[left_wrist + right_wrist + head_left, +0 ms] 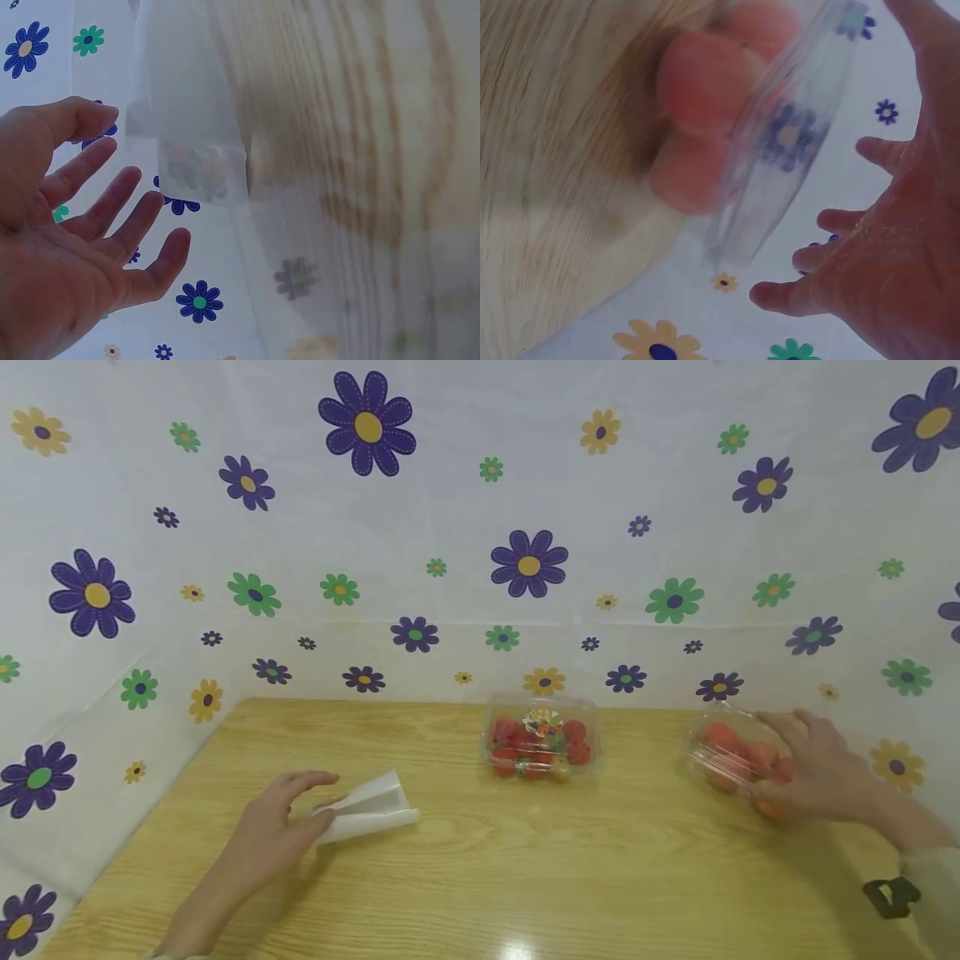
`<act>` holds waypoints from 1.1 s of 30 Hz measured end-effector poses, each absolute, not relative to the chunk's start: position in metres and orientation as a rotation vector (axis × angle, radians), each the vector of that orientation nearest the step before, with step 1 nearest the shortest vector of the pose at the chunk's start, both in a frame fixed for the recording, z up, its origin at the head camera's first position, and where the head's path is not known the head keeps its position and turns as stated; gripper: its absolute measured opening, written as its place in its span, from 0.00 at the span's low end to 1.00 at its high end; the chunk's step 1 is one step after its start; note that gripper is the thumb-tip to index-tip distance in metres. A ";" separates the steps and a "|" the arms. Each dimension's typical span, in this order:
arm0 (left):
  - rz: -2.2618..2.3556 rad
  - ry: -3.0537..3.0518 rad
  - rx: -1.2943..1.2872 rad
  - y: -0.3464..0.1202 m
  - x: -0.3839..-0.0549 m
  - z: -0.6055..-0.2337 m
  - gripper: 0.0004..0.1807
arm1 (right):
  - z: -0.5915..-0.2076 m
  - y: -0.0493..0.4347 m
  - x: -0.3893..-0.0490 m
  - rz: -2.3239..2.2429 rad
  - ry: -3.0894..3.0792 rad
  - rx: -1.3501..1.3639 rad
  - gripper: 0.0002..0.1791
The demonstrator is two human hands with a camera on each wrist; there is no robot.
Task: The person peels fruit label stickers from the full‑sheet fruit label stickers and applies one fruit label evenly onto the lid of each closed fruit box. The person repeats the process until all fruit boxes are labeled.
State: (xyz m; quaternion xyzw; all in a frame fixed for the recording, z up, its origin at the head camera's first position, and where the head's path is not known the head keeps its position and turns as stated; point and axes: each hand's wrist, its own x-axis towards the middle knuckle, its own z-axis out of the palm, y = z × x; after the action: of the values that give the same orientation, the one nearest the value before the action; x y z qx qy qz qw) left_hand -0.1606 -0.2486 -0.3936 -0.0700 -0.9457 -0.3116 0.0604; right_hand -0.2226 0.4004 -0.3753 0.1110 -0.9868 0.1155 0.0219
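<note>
At lower left, the left hand (272, 833), released, fingers loosely bent, is by a translucent white bag (371, 812); at right, the right hand (828, 777), fingers loose, is at a clear box (705, 758) of peaches (762, 755).

Sheet (375, 822) left, punnet (542, 742) centre, other punnet (729, 762) right

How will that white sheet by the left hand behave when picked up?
The white sheet is probably light, as its edges look thin. It is likely floppy, given its folds. Glare on the table hints it might slide if pushed.
</note>
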 end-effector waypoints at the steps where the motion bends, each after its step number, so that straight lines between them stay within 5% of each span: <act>1: -0.942 -2.857 -0.216 -0.250 -0.159 -0.393 0.23 | -0.377 0.403 -0.223 0.340 -3.075 0.347 0.64; 17: -0.774 -2.701 -0.429 -0.260 -0.138 -0.398 0.21 | -0.390 0.420 -0.228 0.357 -3.148 0.399 0.72; 33: -0.498 -2.762 -0.492 -0.256 -0.120 -0.400 0.38 | -0.394 0.412 -0.214 0.299 -3.165 0.345 0.68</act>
State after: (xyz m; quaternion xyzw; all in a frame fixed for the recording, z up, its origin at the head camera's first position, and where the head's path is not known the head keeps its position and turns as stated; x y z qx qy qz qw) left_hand -0.1202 -0.2556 -0.3998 -0.1710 -0.9590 -0.1730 0.1453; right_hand -0.2144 0.4121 -0.3937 0.1078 -0.9894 0.0933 -0.0279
